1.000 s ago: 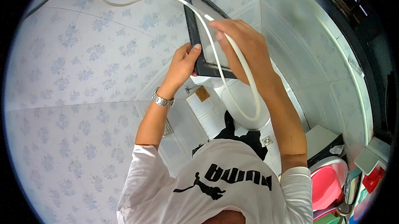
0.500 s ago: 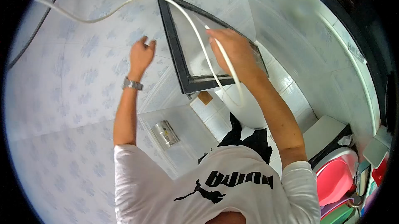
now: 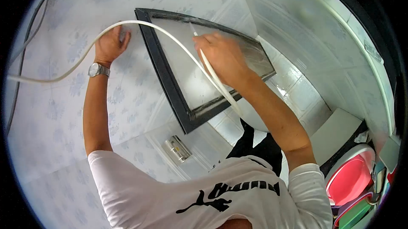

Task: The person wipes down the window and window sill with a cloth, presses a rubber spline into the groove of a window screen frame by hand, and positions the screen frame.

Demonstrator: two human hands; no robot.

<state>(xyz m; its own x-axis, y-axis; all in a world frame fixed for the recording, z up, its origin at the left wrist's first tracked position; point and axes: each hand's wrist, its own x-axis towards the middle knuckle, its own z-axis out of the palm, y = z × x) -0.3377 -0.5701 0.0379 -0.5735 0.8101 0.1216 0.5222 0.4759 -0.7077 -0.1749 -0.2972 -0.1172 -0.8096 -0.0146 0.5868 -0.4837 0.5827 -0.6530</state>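
My right hand (image 3: 223, 57) is closed around a white hose (image 3: 163, 30) near its end. A thin pale streak, seemingly water, comes from that end toward a dark-framed window panel (image 3: 168, 84). The panel stands tilted in front of me, with a cloudy pane and dirt along its inner edges. My left hand (image 3: 111, 44) is to the left of the panel, thumb and fingers apart. The hose arcs across its fingertips; whether they touch it I cannot tell. A metal watch (image 3: 98, 70) is on my left wrist.
A smooth white rounded surface (image 3: 250, 116) lies below the panel. A shiny metal holder (image 3: 177, 148) is on the patterned tiled wall (image 3: 55, 114). Pink (image 3: 350, 178) and green basins (image 3: 356, 215) stand at the lower right. A grey cable (image 3: 25, 44) runs along the left.
My left hand has moved up and left to the hose's arc. My right hand has shifted slightly left and down with the hose. The panel appears lower and further left.
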